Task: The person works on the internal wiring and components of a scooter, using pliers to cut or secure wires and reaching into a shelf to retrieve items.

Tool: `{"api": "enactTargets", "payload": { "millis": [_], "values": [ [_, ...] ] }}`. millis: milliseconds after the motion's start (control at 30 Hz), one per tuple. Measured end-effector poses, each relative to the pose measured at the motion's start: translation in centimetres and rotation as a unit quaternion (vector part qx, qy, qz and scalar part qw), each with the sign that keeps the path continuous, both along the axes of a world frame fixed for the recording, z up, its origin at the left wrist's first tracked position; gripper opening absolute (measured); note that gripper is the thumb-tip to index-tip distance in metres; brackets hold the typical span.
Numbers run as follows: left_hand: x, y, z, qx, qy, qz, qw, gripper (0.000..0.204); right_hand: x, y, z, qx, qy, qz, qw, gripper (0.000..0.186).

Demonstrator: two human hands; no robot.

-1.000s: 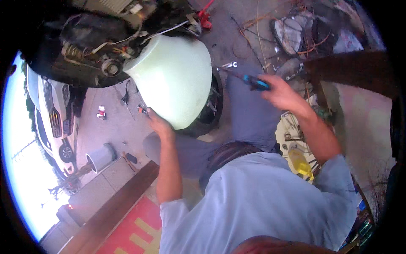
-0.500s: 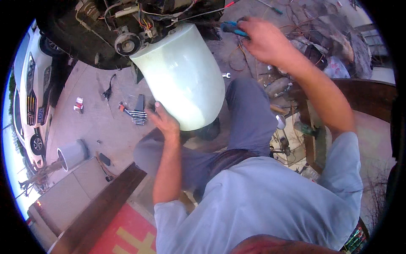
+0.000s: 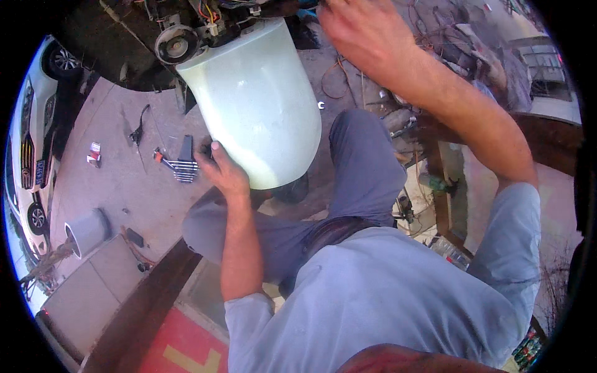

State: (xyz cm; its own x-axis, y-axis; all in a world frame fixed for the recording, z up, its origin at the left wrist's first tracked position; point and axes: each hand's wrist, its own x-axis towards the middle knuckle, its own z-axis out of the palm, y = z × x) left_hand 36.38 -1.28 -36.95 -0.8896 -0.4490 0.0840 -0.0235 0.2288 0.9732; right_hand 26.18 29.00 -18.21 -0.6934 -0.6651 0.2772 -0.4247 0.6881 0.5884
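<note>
so, l hand (image 3: 226,174) half-open against pale panel (image 3: 264,105), r hand (image 3: 370,40) curled, hold unclear, pot (image 3: 91,230) w/ woody stem (image 3: 51,258)

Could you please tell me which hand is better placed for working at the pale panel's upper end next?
Probably the right hand: it is up beside that end, and a blue tool partly shows there. The left hand is farther off, at the lower left side of the pale panel.

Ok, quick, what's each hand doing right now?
Left hand: open, at the lower-left edge of the pale panel.
Right hand: closed on a blue tool, mostly out of view.
</note>
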Motion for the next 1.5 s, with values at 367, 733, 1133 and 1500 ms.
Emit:
{"api": "enactTargets", "payload": {
  "millis": [367,733,1133,1500],
  "values": [
    [-1.7,2.5,4.9,-0.271,0.221,-0.072,0.934,0.047,1.4,-1.3,4.2,0.043,0.012,-0.010,0.999,0.037],
    [-10.5,11.8,9.8,-0.366,0.325,-0.153,0.859,0.048,0.1,-3.0,2.3,0.076,0.002,-0.016,0.997,0.039],
    [-10.9,12.8,8.7,-0.343,0.313,-0.220,0.858,0.036,2.6,-3.2,-0.2,0.021,0.011,-0.046,0.999,0.032],
    [-11.0,12.7,8.6,-0.307,0.296,-0.212,0.879,0.044,1.6,-4.0,1.6,0.014,0.000,-0.059,0.998,0.034]
  ]
}}
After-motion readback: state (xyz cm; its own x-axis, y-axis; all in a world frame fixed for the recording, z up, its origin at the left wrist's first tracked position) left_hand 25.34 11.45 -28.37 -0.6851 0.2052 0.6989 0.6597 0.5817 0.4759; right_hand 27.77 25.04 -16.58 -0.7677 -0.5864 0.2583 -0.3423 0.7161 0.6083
